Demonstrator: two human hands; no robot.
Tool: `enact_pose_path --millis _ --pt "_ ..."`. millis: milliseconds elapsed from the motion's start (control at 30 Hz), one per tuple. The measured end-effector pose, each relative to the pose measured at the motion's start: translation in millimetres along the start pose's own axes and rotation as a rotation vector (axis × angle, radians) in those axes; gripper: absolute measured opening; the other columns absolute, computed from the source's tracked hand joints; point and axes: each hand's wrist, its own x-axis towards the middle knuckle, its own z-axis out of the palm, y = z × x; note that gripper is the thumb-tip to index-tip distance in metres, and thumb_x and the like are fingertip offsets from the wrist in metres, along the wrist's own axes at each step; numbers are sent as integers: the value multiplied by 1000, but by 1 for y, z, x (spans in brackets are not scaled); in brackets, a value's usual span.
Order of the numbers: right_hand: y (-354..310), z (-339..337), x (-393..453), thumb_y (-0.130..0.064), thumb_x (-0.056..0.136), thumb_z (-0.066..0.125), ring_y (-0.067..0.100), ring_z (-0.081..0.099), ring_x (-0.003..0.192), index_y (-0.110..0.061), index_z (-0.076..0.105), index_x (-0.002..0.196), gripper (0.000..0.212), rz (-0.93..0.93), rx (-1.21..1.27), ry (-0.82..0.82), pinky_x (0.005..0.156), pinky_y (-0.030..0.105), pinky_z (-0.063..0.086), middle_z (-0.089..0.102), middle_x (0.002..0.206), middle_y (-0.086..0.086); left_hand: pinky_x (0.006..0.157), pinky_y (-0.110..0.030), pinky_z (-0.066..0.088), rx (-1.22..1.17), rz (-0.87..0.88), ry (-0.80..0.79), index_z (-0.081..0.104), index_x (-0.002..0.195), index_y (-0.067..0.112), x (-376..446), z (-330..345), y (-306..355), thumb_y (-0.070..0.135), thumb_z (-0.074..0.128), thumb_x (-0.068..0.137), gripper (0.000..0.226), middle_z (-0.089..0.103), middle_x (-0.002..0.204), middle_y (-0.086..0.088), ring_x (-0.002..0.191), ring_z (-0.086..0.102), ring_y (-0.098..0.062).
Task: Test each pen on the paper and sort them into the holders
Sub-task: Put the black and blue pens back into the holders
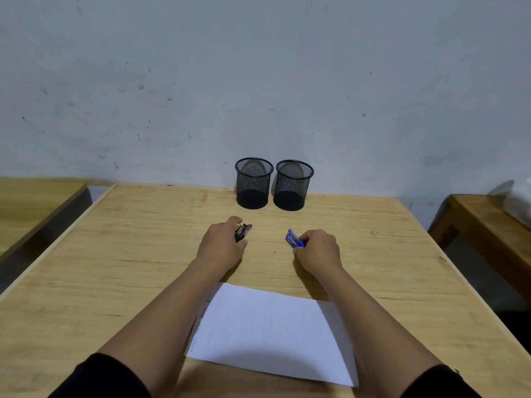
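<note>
Black wire mesh forms both pen holders at the far edge of the wooden table [115, 254], set against the scuffed pale wall [258, 67]. Through the mesh, the left pen holder [253, 183] and the right pen holder [293, 185] show nothing inside; they stand upright, just beside each other with a narrow gap between them. No brand or label shows on either.

On the near part of the table lies a white sheet of paper [273, 334], turned at an angle. Short scribbles in dark and reddish ink run along its left edge, too small and blurred to read as words.

Between the paper and the holders, both hands rest on the tabletop. The left hand [222, 244] has its fingers curled round a bundle of black pens [242, 231], whose ends stick out toward the far right, pointing at the holders. The right hand [317, 249] is clenched on a bundle of blue pens [293, 238], whose ends stick out toward the far left. The two bundles are apart, with bare wood between them. No printing on the pens can be made out.

Dark sleeves [106, 377] cover the upper forearms at the near edge. Another wooden table [31, 205] stands to the left, and a wooden bench [488, 225] to the right
</note>
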Motion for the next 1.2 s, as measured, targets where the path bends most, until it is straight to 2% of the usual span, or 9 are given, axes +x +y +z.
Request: enact_pose_path --millis 367,567,700,767,867,967,1033,1100,1200 --pt "-1 1 2 -13 85 63 17 53 80 -9 66 110 26 10 -11 6 67 27 45 68 103 9 73 -32 49 177 121 -19 43 135 28 14 1 2 18 48 91 46 64 111 -12 94 60 -28" --pt "0 1 1 -13 85 63 17 53 81 -9 66 110 26 6 -10 5 67 26 44 67 103 9 71 -35 48 204 171 -34 55 125 24 13 0 3 17 45 92 35 66 98 -14 88 58 -28" --pt "0 0 1 -12 85 62 17 52 80 -9 67 109 25 -3 7 0 66 27 42 68 103 9 66 -32 43 22 116 -29 64 101 11 11 -6 0 16 48 90 21 66 87 -13 87 56 -29" --pt "-1 0 1 -12 85 62 17 52 80 -10 67 110 26 1 15 5 66 27 42 68 103 9 64 -27 36 -109 96 -4 66 94 15 9 -11 1 17 50 90 17 65 83 -10 83 56 -25" --pt "0 0 1 -13 85 62 17 52 81 -10 66 111 26 7 21 6 66 27 42 67 104 9 70 -21 37 -265 59 47 61 119 19 10 -19 9 20 51 91 30 69 106 -6 85 56 -15" --pt "0 0 1 -14 85 62 17 53 81 -11 66 112 27 -4 17 2 67 27 42 68 104 8 81 -19 39 -364 56 92 57 125 21 14 -26 11 21 52 91 35 66 119 -4 104 59 -16" --pt "-1 -2 0 -15 85 62 17 52 82 -12 66 113 28 -14 11 -4 67 27 40 68 105 8 80 -21 41 -453 56 114 59 123 22 15 -28 12 21 53 90 33 69 112 -4 97 61 -14" --pt "-2 -4 0 -15 85 63 17 51 81 -13 66 113 29 -28 6 -2 67 27 38 68 106 7 69 -18 42 -563 36 127 61 120 24 15 -30 13 21 53 90 31 72 96 0 81 60 -7" --pt "-4 -8 0 -14 85 63 17 52 82 -14 68 112 28 -41 29 5 67 27 40 69 105 7 61 -12 47 -765 -12 138 64 115 19 13 -29 15 18 52 91 27 68 80 5 73 60 -4"
